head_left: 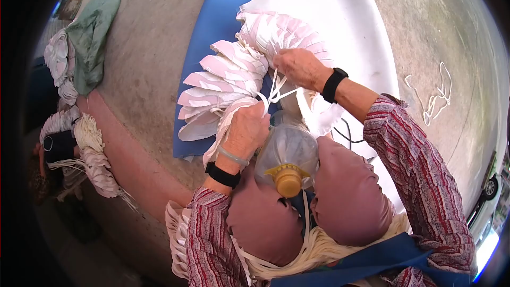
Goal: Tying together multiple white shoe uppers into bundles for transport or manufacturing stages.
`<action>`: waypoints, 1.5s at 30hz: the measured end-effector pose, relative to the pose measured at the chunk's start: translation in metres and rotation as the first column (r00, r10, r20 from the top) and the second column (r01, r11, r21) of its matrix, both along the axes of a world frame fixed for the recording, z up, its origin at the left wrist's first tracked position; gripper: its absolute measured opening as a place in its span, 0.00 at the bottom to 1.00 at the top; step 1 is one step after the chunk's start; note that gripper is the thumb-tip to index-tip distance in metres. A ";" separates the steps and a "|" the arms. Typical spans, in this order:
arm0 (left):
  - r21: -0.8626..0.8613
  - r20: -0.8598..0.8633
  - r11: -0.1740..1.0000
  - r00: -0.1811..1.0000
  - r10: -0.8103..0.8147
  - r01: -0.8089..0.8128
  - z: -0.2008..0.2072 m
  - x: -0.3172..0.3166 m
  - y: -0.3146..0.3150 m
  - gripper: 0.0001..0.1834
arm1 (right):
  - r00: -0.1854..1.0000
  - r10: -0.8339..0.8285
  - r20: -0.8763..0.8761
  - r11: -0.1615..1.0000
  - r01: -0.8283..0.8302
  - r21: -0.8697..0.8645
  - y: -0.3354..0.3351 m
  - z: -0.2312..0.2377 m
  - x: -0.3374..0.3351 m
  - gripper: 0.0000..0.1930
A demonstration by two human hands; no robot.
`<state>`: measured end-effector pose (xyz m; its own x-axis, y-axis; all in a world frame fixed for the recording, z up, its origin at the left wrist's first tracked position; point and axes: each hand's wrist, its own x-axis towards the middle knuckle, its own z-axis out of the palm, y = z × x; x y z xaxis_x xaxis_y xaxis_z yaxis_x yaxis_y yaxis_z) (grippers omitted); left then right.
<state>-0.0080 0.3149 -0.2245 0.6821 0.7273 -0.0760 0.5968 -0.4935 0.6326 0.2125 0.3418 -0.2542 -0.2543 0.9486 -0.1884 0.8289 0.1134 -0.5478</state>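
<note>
A curved row of white and pink flat, petal-shaped pieces lies fanned out in front of me, overlapping one another. White straps run between my two hands and meet in the middle. My left hand is closed on a white strap, beside more of these pieces. Farther off and to the right, my right hand pinches the straps against the far part of the row; its fingertips are partly hidden. A clear plastic jug with a yellow cap rests between my knees, just below the hands.
Under the pieces spreads a blue and white sheet. Loose white cord lies on the concrete floor at right. More bundled pieces and a green sack are at left. Pale straps lie across my lap.
</note>
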 end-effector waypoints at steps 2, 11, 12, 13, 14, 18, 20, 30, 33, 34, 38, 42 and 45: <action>-0.071 -0.039 0.996 0.998 -0.057 0.055 0.005 -0.003 0.001 0.09 | 0.998 -0.036 -0.057 0.989 0.044 0.138 -0.007 -0.010 -0.015 0.06; -0.137 -0.057 0.988 0.996 0.069 -0.076 -0.002 -0.005 0.000 0.09 | 0.999 0.026 -0.028 0.952 -0.016 0.305 0.001 0.009 -0.023 0.10; -0.150 -0.056 0.986 0.996 0.067 -0.075 -0.003 -0.004 -0.001 0.09 | 0.999 0.026 -0.027 0.953 -0.016 0.303 0.003 0.007 -0.019 0.10; -0.160 -0.057 0.984 0.996 0.067 -0.076 -0.003 -0.004 0.000 0.09 | 0.996 0.067 0.050 0.947 -0.080 0.311 0.006 0.003 -0.015 0.10; -0.158 -0.058 0.984 0.996 0.069 -0.077 -0.003 -0.003 0.000 0.09 | 0.986 0.107 0.128 0.939 -0.143 0.314 0.008 0.000 -0.013 0.09; -0.200 -0.062 0.976 0.995 0.079 -0.090 -0.010 -0.010 -0.001 0.09 | 0.995 0.036 0.097 0.954 -0.063 0.293 0.009 -0.001 -0.023 0.05; -0.184 -0.079 0.980 0.995 0.062 -0.075 -0.006 -0.006 -0.001 0.08 | 0.999 -0.007 0.035 0.952 -0.004 0.305 0.005 -0.006 -0.023 0.07; -0.178 -0.072 0.983 0.997 0.041 -0.053 -0.001 -0.005 -0.007 0.09 | 0.486 -0.544 -0.684 0.836 0.240 -0.494 0.006 0.015 -0.040 0.09; -0.175 -0.033 0.984 0.999 0.019 -0.024 -0.004 -0.001 -0.007 0.09 | 0.435 -0.639 -0.635 0.768 0.312 -0.560 0.006 0.005 -0.035 0.08; -0.182 -0.008 0.983 1.000 0.027 -0.028 -0.004 -0.003 -0.006 0.09 | 0.371 -0.712 -0.596 0.701 0.337 -0.628 0.006 0.004 -0.035 0.08; -0.191 -0.036 0.981 0.999 0.030 -0.036 -0.009 -0.007 -0.008 0.09 | 0.308 -0.704 -0.640 0.710 0.320 -0.627 0.000 0.005 -0.039 0.08; -0.348 -0.111 0.931 0.991 0.079 -0.113 0.012 -0.018 -0.004 0.13 | 0.444 -0.515 -0.733 0.813 -0.018 -0.582 -0.010 0.007 -0.053 0.17; -0.420 -0.092 0.878 0.973 0.209 -0.229 0.042 -0.029 -0.003 0.15 | 0.780 -0.208 -0.590 0.917 -0.054 -0.395 -0.016 -0.006 -0.048 0.25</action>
